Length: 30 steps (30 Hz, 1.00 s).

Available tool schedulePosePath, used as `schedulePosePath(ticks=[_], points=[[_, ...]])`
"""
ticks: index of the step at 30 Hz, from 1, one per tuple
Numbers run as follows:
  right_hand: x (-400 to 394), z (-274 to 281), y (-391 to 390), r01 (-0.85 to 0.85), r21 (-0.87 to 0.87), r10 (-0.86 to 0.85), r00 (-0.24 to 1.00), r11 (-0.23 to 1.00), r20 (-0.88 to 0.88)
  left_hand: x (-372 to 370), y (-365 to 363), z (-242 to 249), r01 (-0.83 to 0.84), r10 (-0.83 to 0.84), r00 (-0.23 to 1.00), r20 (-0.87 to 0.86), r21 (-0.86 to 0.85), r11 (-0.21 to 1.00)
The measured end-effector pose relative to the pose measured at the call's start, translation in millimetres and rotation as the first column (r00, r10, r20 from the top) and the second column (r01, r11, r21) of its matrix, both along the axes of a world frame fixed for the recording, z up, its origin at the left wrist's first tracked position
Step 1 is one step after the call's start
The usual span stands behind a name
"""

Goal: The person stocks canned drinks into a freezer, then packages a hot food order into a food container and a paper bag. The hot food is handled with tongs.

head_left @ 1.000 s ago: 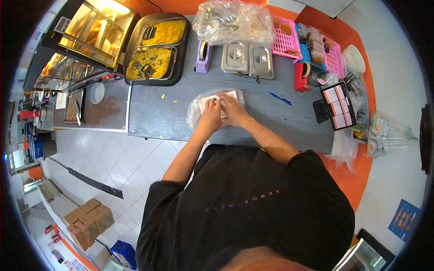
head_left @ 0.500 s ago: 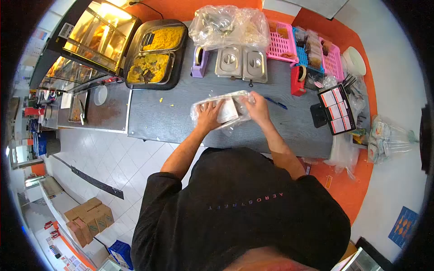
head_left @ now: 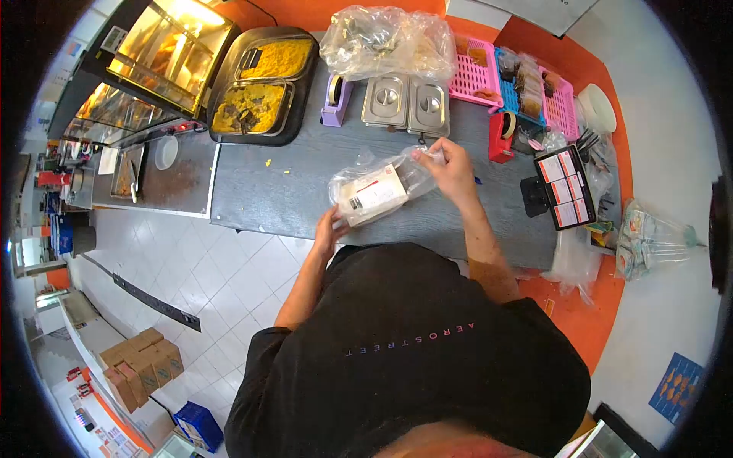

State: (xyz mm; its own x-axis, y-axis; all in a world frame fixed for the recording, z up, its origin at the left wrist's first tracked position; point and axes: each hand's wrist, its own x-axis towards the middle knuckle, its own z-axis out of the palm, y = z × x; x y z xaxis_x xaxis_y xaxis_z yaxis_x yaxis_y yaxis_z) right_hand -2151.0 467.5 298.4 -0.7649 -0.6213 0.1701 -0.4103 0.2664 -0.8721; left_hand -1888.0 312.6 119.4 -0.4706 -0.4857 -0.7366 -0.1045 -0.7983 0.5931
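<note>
A clear plastic bag (head_left: 416,181) lies on the grey counter with a white labelled box (head_left: 372,193) inside or under it. My right hand (head_left: 452,169) pinches the bag's upper right end between thumb and fingers. At the lower left corner of the box, my left hand (head_left: 329,229) touches the bag's edge with its fingers apart; it is not wrapped round anything. Behind the bag stand two lidded metal containers (head_left: 385,101). The tip of a blue pen (head_left: 478,181) shows beside my right wrist.
Two trays of yellow food (head_left: 248,107) sit at the back left, beside a lit display case (head_left: 164,46). Purple (head_left: 334,111) and red (head_left: 502,137) tape dispensers, pink and blue baskets (head_left: 563,107), a tablet (head_left: 565,187) and a large plastic bag (head_left: 387,42) stand around the counter.
My left hand has slid from the top of the package to its lower left corner. My right hand has moved slightly right and up with the bag end, and the label shows more.
</note>
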Motion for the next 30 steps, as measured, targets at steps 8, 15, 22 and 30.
schedulePosePath(ticks=[8,15,22,30], points=[[3.0,23.0,-2.2,-0.02,-0.069,0.047,0.906,0.997,0.421,-22.9,-19.5,147.1,0.269,-0.351,0.936,-0.023,-0.596,0.757],[45.8,67.3,-5.6,0.017,-0.308,0.141,0.864,0.951,0.484,-26.4,-30.8,199.3,0.272,-0.294,0.949,0.115,-0.77,0.577],[45.7,61.8,-13.4,-0.203,-0.185,0.264,0.869,0.962,0.419,-37.6,-40.6,202.3,0.515,-0.362,0.808,0.464,-0.855,0.055],[61.1,54.0,-7.2,-0.186,-0.181,0.246,0.876,0.966,0.414,-46.4,-39.0,182.3,0.3,-0.407,0.913,0.005,-0.685,0.664]])
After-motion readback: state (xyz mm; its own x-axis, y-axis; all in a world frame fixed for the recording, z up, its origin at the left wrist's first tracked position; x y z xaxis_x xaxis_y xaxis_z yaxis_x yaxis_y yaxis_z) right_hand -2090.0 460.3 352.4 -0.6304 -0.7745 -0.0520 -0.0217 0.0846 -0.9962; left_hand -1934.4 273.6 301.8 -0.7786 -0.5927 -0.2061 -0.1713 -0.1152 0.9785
